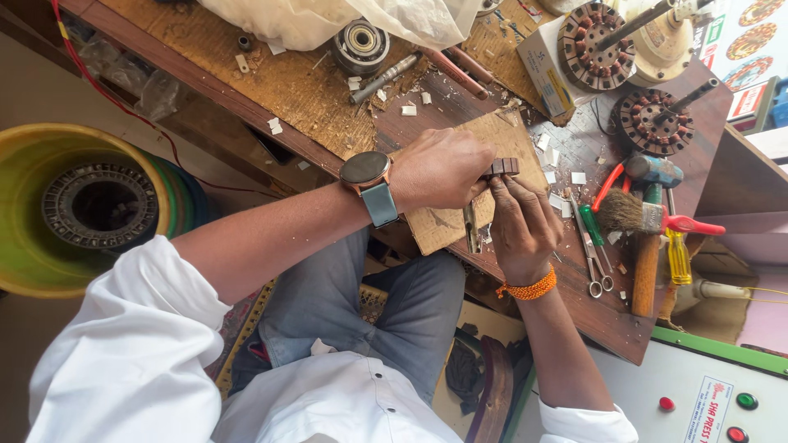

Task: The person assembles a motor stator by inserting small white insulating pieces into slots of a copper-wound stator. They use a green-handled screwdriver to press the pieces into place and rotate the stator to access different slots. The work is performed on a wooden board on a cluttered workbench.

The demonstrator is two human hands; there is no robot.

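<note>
1. A yellow tub stands off the table's left edge, holding a round metal motor core.
2. The left hand is clenched on a small dark metal block, which sits over a cardboard sheet at the near edge of the wooden table.
3. The right hand presses its fingers on the same block from below; a thin metal tool shows between the hands, but who grips it cannot be told.
4. Just right lie scissors, a paintbrush, a hammer and a yellow screwdriver, crowding that side.
5. Two wound motor cores stand near the far right corner; a bearing lies by the far edge.
6. White paper scraps litter the middle.
</note>
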